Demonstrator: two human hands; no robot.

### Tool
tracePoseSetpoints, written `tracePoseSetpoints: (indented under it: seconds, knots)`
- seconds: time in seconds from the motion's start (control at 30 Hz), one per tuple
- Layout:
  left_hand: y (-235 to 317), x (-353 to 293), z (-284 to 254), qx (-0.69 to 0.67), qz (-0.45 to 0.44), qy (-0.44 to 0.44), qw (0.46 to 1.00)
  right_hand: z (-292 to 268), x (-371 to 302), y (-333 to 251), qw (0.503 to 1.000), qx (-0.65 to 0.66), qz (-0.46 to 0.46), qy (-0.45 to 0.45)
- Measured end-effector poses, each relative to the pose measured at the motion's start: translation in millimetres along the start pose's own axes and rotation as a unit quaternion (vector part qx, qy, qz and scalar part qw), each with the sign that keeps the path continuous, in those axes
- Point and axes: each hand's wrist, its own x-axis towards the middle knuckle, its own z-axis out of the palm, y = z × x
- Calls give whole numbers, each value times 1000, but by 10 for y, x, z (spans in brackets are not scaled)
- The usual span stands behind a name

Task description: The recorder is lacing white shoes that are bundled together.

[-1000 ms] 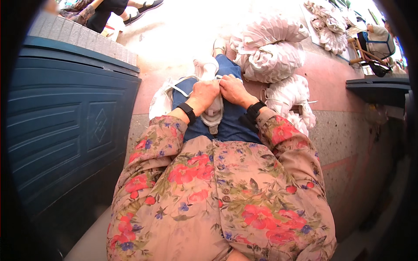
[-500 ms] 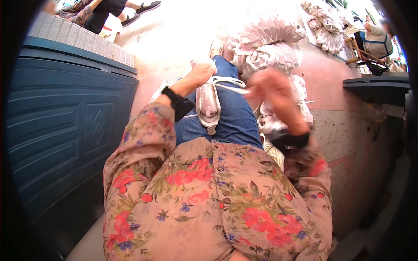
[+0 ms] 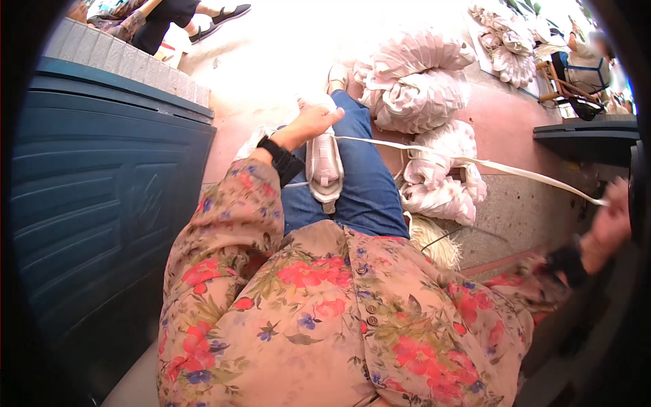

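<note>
A pale pinkish-white shoe upper (image 3: pixel 324 163) lies lengthwise between my thighs, over blue jeans. My left hand (image 3: pixel 315 123) is closed on its far end; bright light washes out part of the fingers. From the upper a white lace (image 3: pixel 468 159) runs in a long, nearly taut line to the right. Out at the far right edge, my right hand (image 3: pixel 612 214) grips the lace's other end. That hand is slightly blurred and partly in shadow.
Bundled white uppers (image 3: pixel 420 102) are piled on the floor right of my leg, with a cream bunch of strands (image 3: pixel 434 243) nearer me. A blue panelled cabinet (image 3: pixel 102 197) stands left. A dark ledge (image 3: pixel 583 139) juts in at right. Other people sit at upper left and upper right.
My right hand has swung far out to the right, drawing the lace from a loose loop into a long stretched line. The left hand stays at the upper's far end.
</note>
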Motion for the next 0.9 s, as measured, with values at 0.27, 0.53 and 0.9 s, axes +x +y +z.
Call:
tracePoseSetpoints:
  seconds: [0.27,0.53,0.9]
  knots:
    - [-459,-530,-9,-97,-69,43,992,3273,-1751,2285,893,-116,218,-376]
    - [-394,-549,107,219,27,189,957,4170,-2013,2786,796,-314,-69,-513]
    - [-330,-465,28,374,115,195,899,4202,-2065,2922,844,-266,54,-464]
